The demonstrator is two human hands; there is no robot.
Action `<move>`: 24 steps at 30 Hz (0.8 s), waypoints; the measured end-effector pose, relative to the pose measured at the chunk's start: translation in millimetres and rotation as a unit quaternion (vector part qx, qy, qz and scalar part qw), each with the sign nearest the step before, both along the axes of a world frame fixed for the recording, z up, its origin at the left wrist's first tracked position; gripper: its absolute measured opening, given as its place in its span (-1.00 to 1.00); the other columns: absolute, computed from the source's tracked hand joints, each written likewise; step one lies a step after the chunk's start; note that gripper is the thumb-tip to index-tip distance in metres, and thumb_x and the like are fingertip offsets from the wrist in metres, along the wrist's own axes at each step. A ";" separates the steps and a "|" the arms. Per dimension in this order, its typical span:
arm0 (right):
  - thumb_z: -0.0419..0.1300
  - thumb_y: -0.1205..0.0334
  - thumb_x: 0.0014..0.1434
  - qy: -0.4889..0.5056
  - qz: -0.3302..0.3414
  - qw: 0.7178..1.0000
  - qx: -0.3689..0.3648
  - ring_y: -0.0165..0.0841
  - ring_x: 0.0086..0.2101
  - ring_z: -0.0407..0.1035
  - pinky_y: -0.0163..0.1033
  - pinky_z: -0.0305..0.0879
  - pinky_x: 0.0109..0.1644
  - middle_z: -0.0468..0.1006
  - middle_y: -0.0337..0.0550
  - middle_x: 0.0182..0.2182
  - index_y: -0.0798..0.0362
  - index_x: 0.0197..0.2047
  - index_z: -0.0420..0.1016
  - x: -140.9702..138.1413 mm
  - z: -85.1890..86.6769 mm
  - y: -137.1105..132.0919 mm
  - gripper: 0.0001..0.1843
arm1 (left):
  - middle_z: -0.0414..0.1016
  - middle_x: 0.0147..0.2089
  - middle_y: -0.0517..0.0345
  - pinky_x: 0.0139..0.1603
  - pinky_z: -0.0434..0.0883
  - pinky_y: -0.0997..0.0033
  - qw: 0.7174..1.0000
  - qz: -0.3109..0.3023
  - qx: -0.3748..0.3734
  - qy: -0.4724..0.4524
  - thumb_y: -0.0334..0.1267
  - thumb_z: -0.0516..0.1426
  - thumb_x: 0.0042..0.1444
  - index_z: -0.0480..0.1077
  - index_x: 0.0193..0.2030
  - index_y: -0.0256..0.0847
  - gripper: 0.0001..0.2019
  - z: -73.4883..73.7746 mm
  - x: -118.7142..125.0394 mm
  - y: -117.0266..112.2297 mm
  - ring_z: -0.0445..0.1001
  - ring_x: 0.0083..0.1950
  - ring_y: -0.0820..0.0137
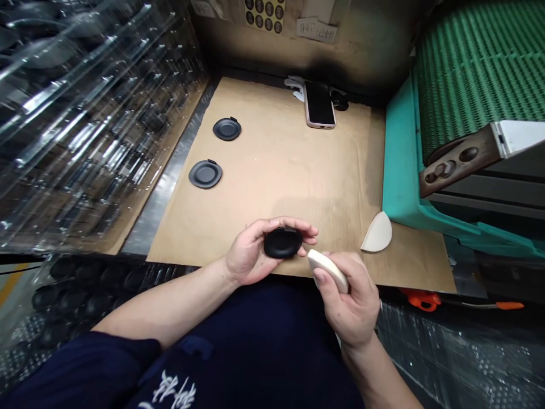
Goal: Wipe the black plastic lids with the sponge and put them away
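My left hand (pixel 248 254) cradles a black round disc (pixel 283 243), its fingers curled over the far rim and the palm under it, so the disc sits at the near edge of the sheet, around 6 o'clock from where I look. My right hand (pixel 349 302) is closed in a pinch on a cream half-round pad (pixel 328 271), and the pad's pointed end sits just beside the disc, not quite touching it.

The disc looks stiff, light and matte, perhaps moulded rubber or plastic, though I can't be sure from here. Its smooth face could slip, so I'd hold it by the rim, clear of the small tab. The pad looks light and slightly soft, and is best held by its curved back.

Two more black discs (pixel 227 129) lie flat on the kraft paper sheet (pixel 293 170) at about 11 o'clock, with the lower one (pixel 205 174) closer to me. A phone in a pink case (pixel 319 105) lies at 12 o'clock beside white gloves (pixel 295 87). Another cream half-round pad (pixel 377 233) stands near 2 o'clock against a teal plastic crate (pixel 402 193). Stacked clear plastic trays (pixel 91 122) fill the 10 o'clock side.
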State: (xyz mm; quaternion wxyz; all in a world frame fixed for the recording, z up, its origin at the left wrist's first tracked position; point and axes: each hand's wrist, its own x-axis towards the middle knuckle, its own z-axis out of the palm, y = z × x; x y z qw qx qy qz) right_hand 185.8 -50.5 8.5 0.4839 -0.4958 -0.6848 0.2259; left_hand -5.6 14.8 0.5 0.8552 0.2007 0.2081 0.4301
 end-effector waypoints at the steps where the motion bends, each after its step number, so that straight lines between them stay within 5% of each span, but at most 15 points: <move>1: 0.30 0.47 0.23 -0.022 0.004 1.000 0.001 -0.36 -0.25 0.47 -0.23 0.43 -0.18 0.57 -0.14 -0.19 0.03 0.04 0.49 -3.0 1.8 0.9 -0.67 | 0.58 0.12 -0.26 0.25 0.37 0.09 1.000 -0.003 -0.008 -0.009 -0.16 -0.05 0.30 0.57 0.06 -0.42 -0.53 0.1 0.6 -0.6 0.52 0.16 0.08; 8: 0.27 0.42 0.27 -0.252 0.062 0.962 0.088 -0.25 -0.31 0.45 -0.14 0.34 -0.27 0.60 -0.01 -0.31 0.22 0.01 0.50 -28.5 11.0 13.9 -0.77 | 0.41 0.34 -0.30 0.51 0.03 -0.10 0.995 -0.060 -0.018 -0.072 -0.13 -0.12 0.35 0.37 0.32 -0.44 -0.43 -4.5 5.8 -6.9 0.34 0.41 -0.02; 24: 0.23 0.39 0.31 -0.279 0.032 0.955 0.098 -0.28 -0.31 0.42 -0.16 0.34 -0.20 0.57 -0.04 -0.33 0.24 0.00 0.51 -27.9 8.3 23.2 -0.80 | 0.28 0.44 -0.27 0.51 0.03 -0.13 0.995 -0.060 -0.038 -0.070 -0.20 -0.14 0.34 0.33 0.34 -0.40 -0.45 -6.8 2.9 -10.4 0.14 0.52 -0.04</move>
